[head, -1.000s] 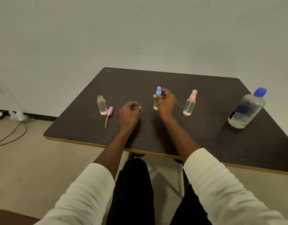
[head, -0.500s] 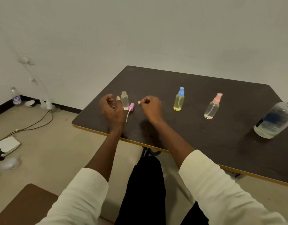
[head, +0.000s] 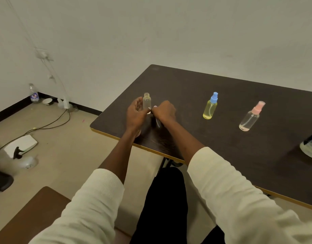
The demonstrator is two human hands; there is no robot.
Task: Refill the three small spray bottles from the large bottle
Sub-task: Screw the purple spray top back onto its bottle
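While the open bottle (head: 147,101) stands uncapped near the desk's (head: 222,155) left front corner, both hands work right beside it. The left hand (head: 136,114) curls around the bottle's lower half, thumb across the front, probably to steady it so it does not tip. The right hand (head: 164,110) is closed just to its right, fingers pinched on what looks like the pink spray head (head: 154,106), whose thin dip tube (head: 158,123) slants down under the hand; most of the head is hidden, so the grip is hard to judge exactly. Holding the head this close to the neck suggests it is about to go back in or be set aside. Further right stand 2 capped bottles: the yellow bottle (head: 210,108) with a blue head, then the pink bottle (head: 250,117), nearly empty and well apart from the hands. The large bottle (head: 311,147) is at the far right edge, mostly cut off, so reaching it means crossing over those 2. On the floor at left lie cables (head: 51,122), a water bottle (head: 34,94) by the wall and a white box (head: 21,143), none in the way.
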